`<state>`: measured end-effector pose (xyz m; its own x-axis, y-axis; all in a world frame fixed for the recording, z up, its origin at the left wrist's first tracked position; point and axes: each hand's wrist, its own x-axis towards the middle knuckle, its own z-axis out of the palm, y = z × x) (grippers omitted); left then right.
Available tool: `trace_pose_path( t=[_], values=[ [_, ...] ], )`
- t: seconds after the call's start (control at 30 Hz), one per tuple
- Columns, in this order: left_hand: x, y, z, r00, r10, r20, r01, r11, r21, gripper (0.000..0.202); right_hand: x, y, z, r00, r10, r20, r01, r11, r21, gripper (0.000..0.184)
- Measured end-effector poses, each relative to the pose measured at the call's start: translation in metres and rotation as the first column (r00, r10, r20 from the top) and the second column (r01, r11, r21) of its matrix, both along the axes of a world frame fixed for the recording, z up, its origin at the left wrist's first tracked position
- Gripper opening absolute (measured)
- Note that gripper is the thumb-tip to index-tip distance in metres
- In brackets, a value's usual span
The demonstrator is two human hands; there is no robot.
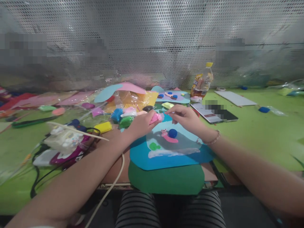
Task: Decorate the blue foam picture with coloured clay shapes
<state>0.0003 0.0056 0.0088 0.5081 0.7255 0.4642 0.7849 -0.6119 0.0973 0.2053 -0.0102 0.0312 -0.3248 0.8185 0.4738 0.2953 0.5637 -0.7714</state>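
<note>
My left hand (142, 124) is closed around a small pack of pink modelling clay (156, 117). Just right of it, my right hand (184, 116) has its fingers bent and drawn together near the pack; what they pinch, if anything, is too small to make out. Below both hands lies a blue paper sheet (140, 158) with a lighter blue piece on it. A pink clay snail body (169, 138) with a dark blue clay ball (173, 133) sits there. Nearby are a green clay patch (154, 146) and a white clay strip (174, 153).
Green paper (166, 180) lies under the blue sheet. Clay packs, such as a yellow one (103, 127), crowd the left, near a cable (121, 167) and a glue gun-like purple item (68, 156). A drink bottle (201, 83) and a phone (206, 112) are at right.
</note>
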Motion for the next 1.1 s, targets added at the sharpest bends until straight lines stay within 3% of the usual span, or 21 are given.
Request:
trace_pose_path(
  t=[0.13, 0.33, 0.7, 0.83, 0.93, 1.1],
  values=[
    [0.000, -0.001, 0.000, 0.997, -0.015, -0.082, 0.020, 0.998, 0.062, 0.035, -0.005, 0.001, -0.005, 0.993, 0.106, 0.056, -0.101, 0.991, -0.090, 0.013],
    [0.001, -0.002, 0.001, 0.976, -0.021, -0.216, 0.055, 0.987, 0.150, 0.037, -0.009, 0.000, -0.006, 0.990, 0.072, 0.118, -0.058, 0.991, -0.122, 0.012],
    [0.003, -0.004, 0.000, 0.952, -0.070, -0.299, 0.117, 0.983, 0.143, 0.037, -0.005, -0.002, -0.005, 0.932, 0.044, 0.360, -0.071, 0.996, 0.061, 0.009],
    [0.004, -0.006, 0.002, 0.975, -0.037, -0.219, 0.076, 0.982, 0.170, 0.038, 0.000, 0.001, -0.001, 0.960, -0.062, 0.272, 0.025, 0.990, 0.136, 0.007],
    [0.003, -0.007, 0.003, 0.986, -0.017, -0.166, 0.042, 0.988, 0.148, 0.037, 0.001, 0.004, 0.000, 0.985, -0.121, 0.120, 0.108, 0.988, 0.108, 0.005],
    [0.004, -0.007, 0.002, 0.992, -0.014, -0.122, 0.025, 0.996, 0.084, 0.033, -0.003, 0.003, -0.004, 0.996, -0.035, 0.078, 0.029, 0.997, 0.072, 0.008]
  ],
)
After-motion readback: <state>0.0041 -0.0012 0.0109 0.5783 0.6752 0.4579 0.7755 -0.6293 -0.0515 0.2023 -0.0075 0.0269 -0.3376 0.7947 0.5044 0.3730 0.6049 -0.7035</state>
